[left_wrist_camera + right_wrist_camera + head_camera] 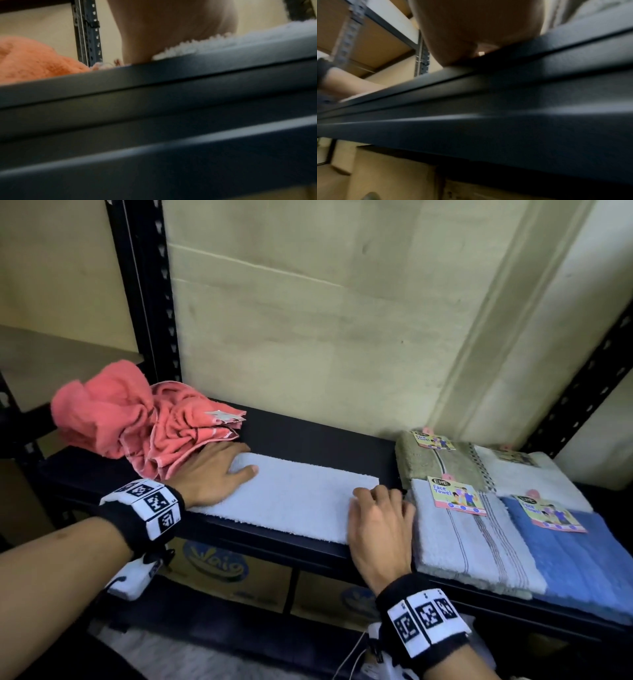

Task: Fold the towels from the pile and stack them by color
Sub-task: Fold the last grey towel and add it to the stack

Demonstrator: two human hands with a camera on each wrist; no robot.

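A pale blue towel (294, 494), folded into a long strip, lies along the front of the black shelf (308, 436). My left hand (219, 474) rests flat on its left end, fingers straight. My right hand (380, 515) sits at the right end, thumb on top and fingers curled over the edge. A crumpled pink towel pile (137, 419) lies just behind my left hand. In the left wrist view the heel of my left hand (171, 27) presses the pale towel (240, 39), with the pink pile (30, 60) beside it. The right wrist view shows only my palm (479, 27) above the shelf edge (522, 94).
Folded towels with paper tags fill the shelf's right side: olive (442, 463), white (534, 477), striped grey (462, 542) and blue (575, 559). A black upright post (154, 302) stands behind the pink pile. Cardboard boxes (222, 573) sit on the level below.
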